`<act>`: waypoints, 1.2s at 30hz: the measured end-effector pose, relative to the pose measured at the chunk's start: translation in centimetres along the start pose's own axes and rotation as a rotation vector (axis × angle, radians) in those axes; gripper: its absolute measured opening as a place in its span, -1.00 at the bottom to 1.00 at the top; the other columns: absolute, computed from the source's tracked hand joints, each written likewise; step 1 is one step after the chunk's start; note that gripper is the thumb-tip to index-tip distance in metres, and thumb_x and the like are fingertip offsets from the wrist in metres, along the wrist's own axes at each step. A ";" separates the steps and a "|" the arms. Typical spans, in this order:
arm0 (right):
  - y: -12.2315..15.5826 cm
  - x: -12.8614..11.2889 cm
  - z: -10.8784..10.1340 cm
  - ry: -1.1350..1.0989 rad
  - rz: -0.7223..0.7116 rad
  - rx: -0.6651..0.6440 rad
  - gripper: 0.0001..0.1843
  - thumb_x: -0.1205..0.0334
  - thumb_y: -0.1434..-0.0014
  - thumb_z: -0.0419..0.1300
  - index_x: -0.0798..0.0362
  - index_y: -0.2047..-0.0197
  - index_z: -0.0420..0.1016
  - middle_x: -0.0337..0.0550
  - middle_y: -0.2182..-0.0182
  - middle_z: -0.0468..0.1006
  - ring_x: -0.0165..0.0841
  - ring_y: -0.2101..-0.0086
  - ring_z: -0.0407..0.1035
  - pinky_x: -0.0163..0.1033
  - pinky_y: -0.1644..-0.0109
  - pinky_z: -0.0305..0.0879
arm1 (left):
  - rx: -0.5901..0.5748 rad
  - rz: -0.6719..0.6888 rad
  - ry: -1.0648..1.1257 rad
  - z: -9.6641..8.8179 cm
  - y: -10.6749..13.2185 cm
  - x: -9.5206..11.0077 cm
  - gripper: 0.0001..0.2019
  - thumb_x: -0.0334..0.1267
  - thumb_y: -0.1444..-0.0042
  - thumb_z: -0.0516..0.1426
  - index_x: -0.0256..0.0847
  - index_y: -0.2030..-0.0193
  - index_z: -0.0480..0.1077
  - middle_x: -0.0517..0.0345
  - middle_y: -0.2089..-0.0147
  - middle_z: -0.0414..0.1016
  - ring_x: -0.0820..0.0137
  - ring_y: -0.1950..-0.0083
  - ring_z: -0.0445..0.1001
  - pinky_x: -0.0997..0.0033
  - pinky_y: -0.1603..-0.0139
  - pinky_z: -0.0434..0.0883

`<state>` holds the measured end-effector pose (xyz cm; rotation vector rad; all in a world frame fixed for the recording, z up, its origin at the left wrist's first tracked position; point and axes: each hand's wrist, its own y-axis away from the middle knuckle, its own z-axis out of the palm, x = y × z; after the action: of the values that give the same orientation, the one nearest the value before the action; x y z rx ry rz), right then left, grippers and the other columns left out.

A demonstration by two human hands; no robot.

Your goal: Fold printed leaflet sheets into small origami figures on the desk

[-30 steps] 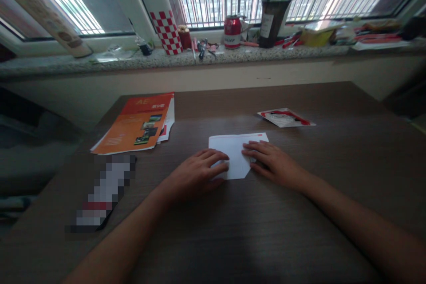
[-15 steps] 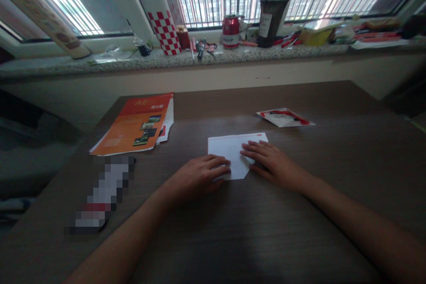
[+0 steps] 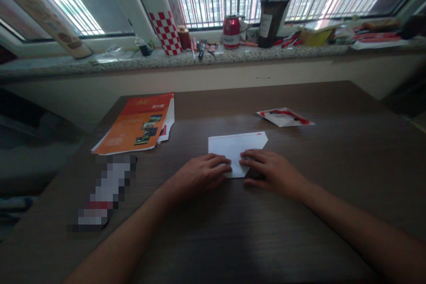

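Observation:
A folded white sheet of paper lies flat on the brown wooden table, its far right corner cut off by a fold. My left hand rests on the paper's near left part, fingers stretched flat and pointing right. My right hand lies on the near right part, fingers flat and pointing left. The fingertips of both hands almost meet over the paper's near edge. Neither hand grips anything.
An orange booklet on a stack of papers lies at the table's far left. A small red and white packet sits at the far right. A blurred-out object lies near left. The windowsill holds a checked bottle, a red can and a dark cup.
My right hand has slid down and left across the paper toward my left hand. The paper's far right corner now shows folded. My left hand has barely moved.

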<state>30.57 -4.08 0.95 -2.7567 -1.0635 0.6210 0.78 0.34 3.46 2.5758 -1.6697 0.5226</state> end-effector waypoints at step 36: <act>0.2 0.6 -0.3 -0.085 -0.166 -0.038 -0.54 0.12 -0.43 0.24 0.00 -0.34 0.50 0.03 -0.32 0.51 -0.03 -0.34 0.33 0.21 -0.38 0.35 | 0.294 -0.162 0.091 1.8 -0.8 -0.6 -0.61 -0.30 -0.40 0.23 -0.06 -0.33 0.37 -0.02 -0.24 0.47 0.18 -0.20 0.52 0.06 -0.17 0.55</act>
<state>31.22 -3.84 1.02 -2.6579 -1.3188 0.7059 1.72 0.85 1.68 2.8029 -1.4344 0.9212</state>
